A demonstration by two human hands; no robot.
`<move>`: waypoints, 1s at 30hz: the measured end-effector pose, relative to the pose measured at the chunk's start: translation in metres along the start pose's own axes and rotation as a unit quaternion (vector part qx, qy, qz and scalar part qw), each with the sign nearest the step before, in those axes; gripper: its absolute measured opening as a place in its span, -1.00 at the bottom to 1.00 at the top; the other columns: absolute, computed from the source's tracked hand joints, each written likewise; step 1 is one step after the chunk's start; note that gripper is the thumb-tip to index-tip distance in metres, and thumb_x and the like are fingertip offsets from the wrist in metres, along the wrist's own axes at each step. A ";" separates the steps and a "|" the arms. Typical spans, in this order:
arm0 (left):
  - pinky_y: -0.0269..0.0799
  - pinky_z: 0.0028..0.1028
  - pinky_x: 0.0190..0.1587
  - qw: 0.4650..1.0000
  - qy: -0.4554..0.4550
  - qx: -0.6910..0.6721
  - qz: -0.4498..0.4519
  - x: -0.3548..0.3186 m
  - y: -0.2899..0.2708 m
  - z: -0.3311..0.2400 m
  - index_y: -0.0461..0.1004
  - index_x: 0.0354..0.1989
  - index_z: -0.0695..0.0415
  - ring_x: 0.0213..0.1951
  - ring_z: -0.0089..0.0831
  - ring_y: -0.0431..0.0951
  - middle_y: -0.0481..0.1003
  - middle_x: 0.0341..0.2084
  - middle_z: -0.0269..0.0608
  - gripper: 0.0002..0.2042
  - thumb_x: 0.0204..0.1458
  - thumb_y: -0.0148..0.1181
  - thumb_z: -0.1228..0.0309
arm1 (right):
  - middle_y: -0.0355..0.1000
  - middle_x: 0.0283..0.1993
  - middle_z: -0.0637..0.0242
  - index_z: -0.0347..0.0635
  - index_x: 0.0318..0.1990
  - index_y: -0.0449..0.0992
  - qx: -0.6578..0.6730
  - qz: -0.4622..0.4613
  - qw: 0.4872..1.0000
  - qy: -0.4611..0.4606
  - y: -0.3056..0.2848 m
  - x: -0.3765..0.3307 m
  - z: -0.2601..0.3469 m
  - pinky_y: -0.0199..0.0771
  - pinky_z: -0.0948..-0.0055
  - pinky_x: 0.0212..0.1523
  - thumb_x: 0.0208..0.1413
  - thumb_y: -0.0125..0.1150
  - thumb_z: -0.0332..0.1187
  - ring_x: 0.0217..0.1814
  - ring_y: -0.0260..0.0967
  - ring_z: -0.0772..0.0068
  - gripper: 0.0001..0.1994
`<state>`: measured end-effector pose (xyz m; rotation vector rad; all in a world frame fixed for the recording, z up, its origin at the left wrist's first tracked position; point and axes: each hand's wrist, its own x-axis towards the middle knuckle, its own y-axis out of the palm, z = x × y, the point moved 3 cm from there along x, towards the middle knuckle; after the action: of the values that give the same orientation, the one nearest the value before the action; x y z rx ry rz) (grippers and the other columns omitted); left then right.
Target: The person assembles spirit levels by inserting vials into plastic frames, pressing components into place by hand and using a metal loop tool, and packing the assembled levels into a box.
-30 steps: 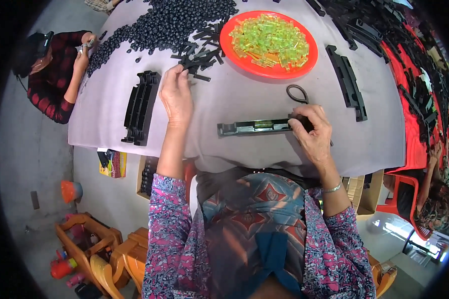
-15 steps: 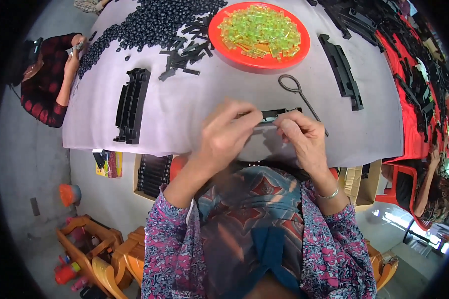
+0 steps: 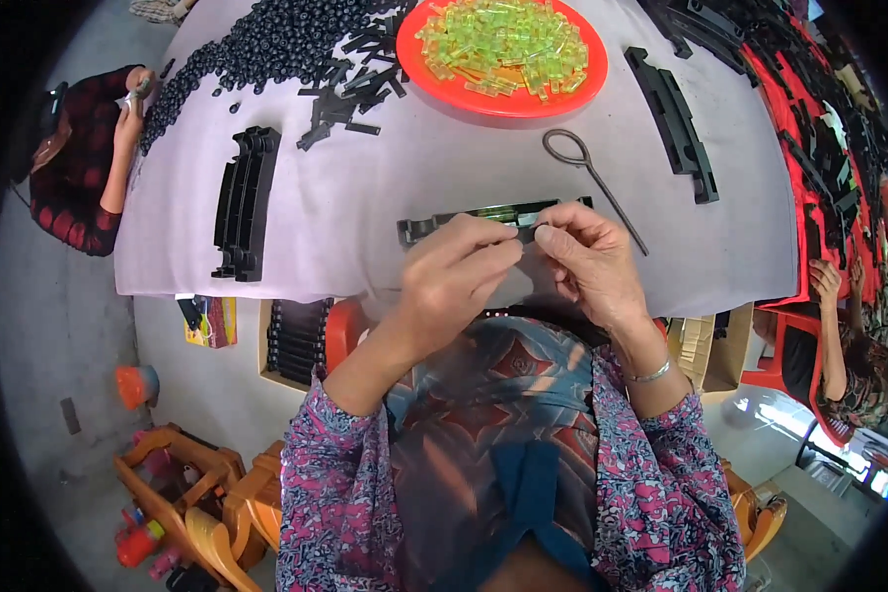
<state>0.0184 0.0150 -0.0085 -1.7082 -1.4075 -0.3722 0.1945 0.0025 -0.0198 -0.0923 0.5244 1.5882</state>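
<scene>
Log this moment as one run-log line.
left hand: grips long black strip | right hand: pinches strip's right end | metal hook tool: lies beside | orange plate: green pieces

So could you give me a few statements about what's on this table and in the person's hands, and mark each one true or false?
1. Both hands, the left hand and the right hand, are on the long black strip. True.
2. The orange plate holds black beads. False: it holds translucent green pieces; the small black round parts lie loose on the table.
3. A metal hook with a loop end lies right of the strip. True.
4. The stack of black strips sits on the plate. False: it lies on the grey table, to the left.
</scene>
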 end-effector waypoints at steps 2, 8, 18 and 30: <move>0.50 -0.37 -0.38 1.000 -0.002 -0.011 0.005 -0.001 0.001 -0.002 0.55 -0.34 0.25 -0.37 -0.24 0.57 0.54 -0.36 -0.15 -0.79 -0.22 0.32 0.70 | 0.39 -0.49 0.54 -0.19 -0.27 0.55 -0.002 -0.001 1.000 -0.010 -0.001 -0.002 0.001 0.16 0.74 -0.68 0.22 0.27 -0.39 -0.58 0.21 0.81 -0.91; 0.50 -0.37 -0.34 1.000 -0.017 -0.016 0.011 -0.006 0.002 -0.001 0.56 -0.34 0.23 -0.35 -0.23 0.58 0.54 -0.33 -0.16 -0.79 -0.21 0.32 0.69 | 0.38 -0.48 0.55 -0.17 -0.23 0.54 -0.039 0.023 0.999 -0.008 -0.010 0.001 -0.001 0.14 0.74 -0.70 0.19 0.28 -0.42 -0.59 0.20 0.83 -0.93; 0.49 -0.31 -0.29 0.998 -0.030 -0.011 0.045 0.002 -0.005 0.003 0.54 -0.23 0.21 -0.30 -0.16 0.57 0.54 -0.31 -0.14 -0.68 -0.24 0.38 0.61 | 0.36 -0.54 0.56 -0.19 -0.26 0.58 -0.088 0.014 0.995 -0.037 -0.015 0.003 0.003 0.09 0.73 -0.70 0.15 0.30 -0.48 -0.62 0.18 0.83 -0.96; 0.37 -0.22 -0.21 0.971 -0.113 0.152 0.145 -0.008 -0.007 0.031 0.53 -0.17 0.19 -0.23 -0.11 0.46 0.47 -0.32 -0.15 -0.69 -0.14 0.36 0.43 | 0.38 -0.52 0.62 -0.21 -0.30 0.59 -0.169 -0.067 0.979 -0.093 -0.019 0.004 0.008 0.19 0.72 -0.54 0.16 0.28 -0.48 -0.54 0.21 0.84 -0.97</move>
<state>0.0010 0.0332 -0.0294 -1.7023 -1.2691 0.1993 0.2147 0.0094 -0.0200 -0.2286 0.0955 1.5228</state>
